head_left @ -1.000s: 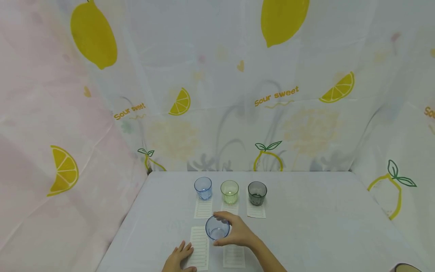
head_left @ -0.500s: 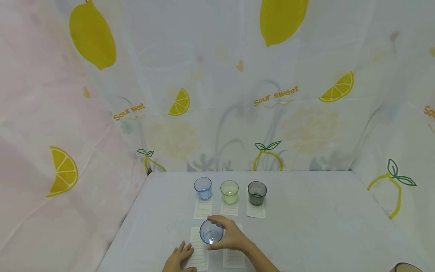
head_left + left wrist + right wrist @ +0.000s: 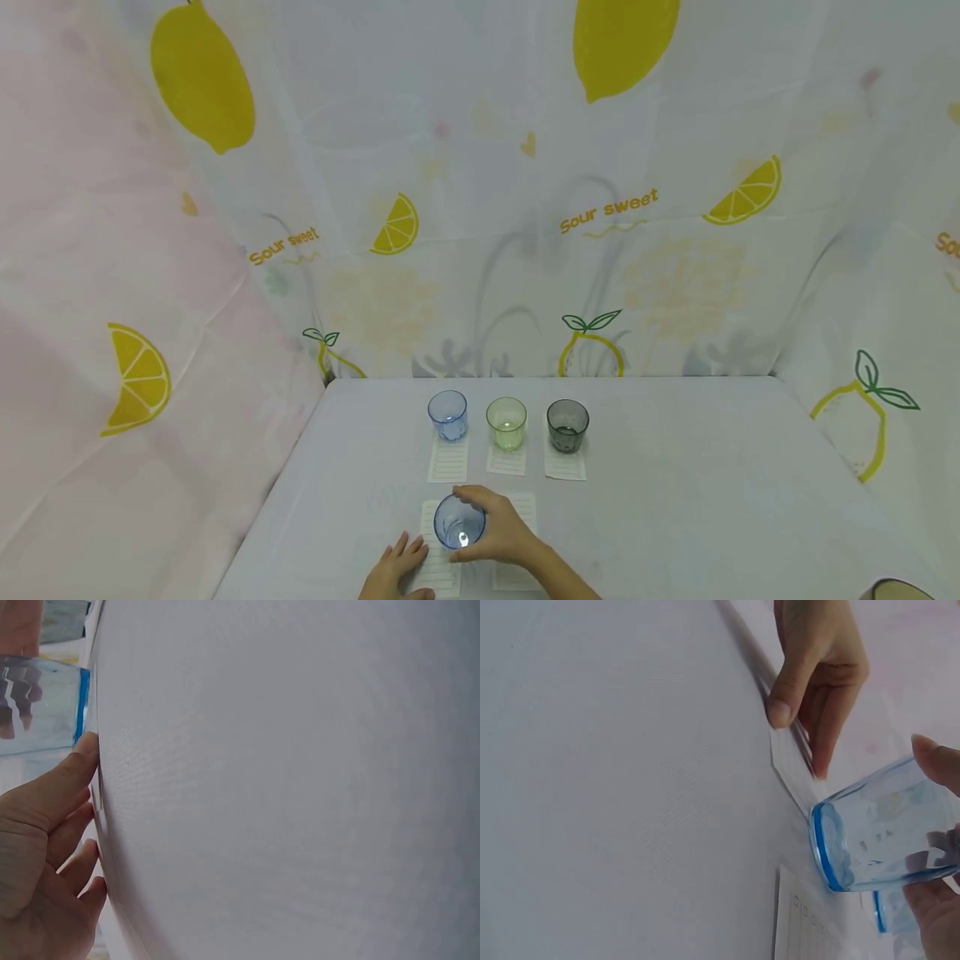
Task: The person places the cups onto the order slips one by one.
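My right hand grips a clear blue glass by its sides, thumb on one side and fingers on the other. The glass is over the far part of a lined paper strip; whether its base touches the paper, I cannot tell. My left hand rests on the strip's left edge with fingers spread. In the left wrist view, that hand's thumb lies close to the base of the glass. A second lined strip lies to the right, partly hidden by my right hand and wrist.
Farther back stand a blue glass, a green glass and a dark grey glass in a row, each at the far end of a paper strip. A round rim shows at the bottom right. Lemon-print cloth walls surround the white table.
My right hand has carried the blue glass left and nearer to me, over the left strip, uncovering more of the right strip's far end. My left hand stays in place.
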`<state>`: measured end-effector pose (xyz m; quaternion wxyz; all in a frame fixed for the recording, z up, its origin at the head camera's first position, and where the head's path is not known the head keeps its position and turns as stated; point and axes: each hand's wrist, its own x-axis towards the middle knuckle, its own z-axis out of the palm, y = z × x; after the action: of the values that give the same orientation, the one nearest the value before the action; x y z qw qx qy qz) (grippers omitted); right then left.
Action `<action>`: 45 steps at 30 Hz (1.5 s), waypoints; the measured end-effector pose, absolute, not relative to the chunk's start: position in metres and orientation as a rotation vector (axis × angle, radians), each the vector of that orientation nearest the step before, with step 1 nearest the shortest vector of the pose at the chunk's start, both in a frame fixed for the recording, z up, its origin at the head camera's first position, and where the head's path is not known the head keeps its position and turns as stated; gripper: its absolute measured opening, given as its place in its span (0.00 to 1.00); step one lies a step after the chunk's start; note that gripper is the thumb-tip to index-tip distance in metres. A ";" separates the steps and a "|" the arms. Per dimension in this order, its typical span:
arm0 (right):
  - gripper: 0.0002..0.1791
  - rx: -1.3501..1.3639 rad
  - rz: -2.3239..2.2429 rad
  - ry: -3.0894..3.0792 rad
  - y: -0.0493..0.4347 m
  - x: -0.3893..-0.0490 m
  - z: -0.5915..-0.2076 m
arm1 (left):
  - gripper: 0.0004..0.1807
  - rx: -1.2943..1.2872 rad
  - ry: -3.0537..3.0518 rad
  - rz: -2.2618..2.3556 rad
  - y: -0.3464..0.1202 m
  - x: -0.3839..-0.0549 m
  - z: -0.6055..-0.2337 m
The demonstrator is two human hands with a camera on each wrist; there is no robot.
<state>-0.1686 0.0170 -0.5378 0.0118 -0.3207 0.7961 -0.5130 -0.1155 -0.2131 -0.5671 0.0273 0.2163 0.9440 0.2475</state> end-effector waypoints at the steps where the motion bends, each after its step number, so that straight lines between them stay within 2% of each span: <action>1: 0.45 -0.996 -1.594 2.482 0.016 -0.168 -0.538 | 0.34 0.683 2.928 0.755 -0.213 -0.115 -0.567; 9: 0.45 -1.041 -1.594 2.464 0.011 -0.165 -0.543 | 0.34 0.734 2.926 0.776 -0.213 -0.114 -0.567; 26: 0.45 -1.081 -1.579 2.377 0.010 -0.165 -0.542 | 0.32 0.588 2.752 0.840 -0.206 -0.119 -0.558; 38: 0.45 -1.185 -1.578 2.368 0.001 -0.167 -0.539 | 0.35 0.606 2.780 0.875 -0.208 -0.118 -0.561; 45: 0.45 -1.087 -1.542 2.422 0.000 -0.171 -0.534 | 0.32 0.620 2.815 0.804 -0.208 -0.118 -0.560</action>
<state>-0.1706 0.0002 -0.5342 0.0357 -0.3538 0.7885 -0.5018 -0.1181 -0.2079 -0.5599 0.0745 0.2067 0.9381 0.2679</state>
